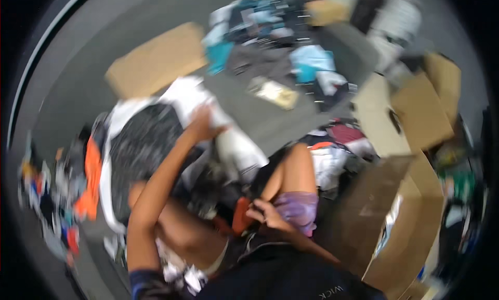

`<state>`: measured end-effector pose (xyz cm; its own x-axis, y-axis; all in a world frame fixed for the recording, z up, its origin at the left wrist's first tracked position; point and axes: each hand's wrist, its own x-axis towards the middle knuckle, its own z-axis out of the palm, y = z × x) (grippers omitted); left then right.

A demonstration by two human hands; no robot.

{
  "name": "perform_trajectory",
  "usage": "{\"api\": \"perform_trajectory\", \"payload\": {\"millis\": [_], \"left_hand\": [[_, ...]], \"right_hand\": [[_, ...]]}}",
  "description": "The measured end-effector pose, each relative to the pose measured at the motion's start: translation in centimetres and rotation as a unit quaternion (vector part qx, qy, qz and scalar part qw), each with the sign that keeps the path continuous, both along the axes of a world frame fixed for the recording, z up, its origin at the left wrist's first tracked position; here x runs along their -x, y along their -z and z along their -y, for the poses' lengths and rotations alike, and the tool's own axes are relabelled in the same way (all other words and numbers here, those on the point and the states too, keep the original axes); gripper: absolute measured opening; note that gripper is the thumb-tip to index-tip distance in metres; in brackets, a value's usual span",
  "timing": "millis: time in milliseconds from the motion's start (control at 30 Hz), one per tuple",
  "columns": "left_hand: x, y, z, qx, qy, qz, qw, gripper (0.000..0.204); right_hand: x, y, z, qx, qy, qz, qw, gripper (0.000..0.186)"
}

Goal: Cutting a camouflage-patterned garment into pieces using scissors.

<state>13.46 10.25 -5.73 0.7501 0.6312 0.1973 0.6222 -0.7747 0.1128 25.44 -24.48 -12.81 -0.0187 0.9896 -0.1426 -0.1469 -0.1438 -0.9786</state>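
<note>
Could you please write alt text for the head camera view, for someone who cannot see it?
Blurred view of a left hand at a white sack-like item surrounding dark material, the right hand beside an orange-red item. Clothes lie beyond, and open cardboard boxes stand at right.

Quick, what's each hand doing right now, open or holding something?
Left hand: thumb spread, at the white fabric; blur hides whether it's holding.
Right hand: fingers bent near the reddish-orange item; whether it holds anything can't be told.

Grey floor (236,110), possibly carpeted, lies beside a pale strip (51,28).
</note>
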Motion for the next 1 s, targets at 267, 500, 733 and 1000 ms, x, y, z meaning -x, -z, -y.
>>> {"api": "perform_trajectory", "payload": {"millis": [267,500,733,1000], "left_hand": [[-1.6,1.3,-1.2,0.174,-0.156,-0.005,0.972,0.095],[5.7,-4.7,-1.8,0.216,0.068,-0.003,0.974,0.052],[11.3,-2.9,2.7,0.150,0.049,-0.025,0.987,0.086],[18.7,-3.3,0.1,0.210,-0.178,-0.172,0.946,0.106]], "right_hand": [[-0.4,1.1,0.0,0.043,-0.058,-0.018,0.997,0.016],[-0.4,-1.2,-0.5,0.029,-0.087,0.058,0.994,0.021],[-1.4,-3.7,-4.0,0.057,-0.103,0.095,0.988,0.026],[-3.0,-2.5,-4.9,0.042,-0.053,0.062,0.996,0.024]]}}
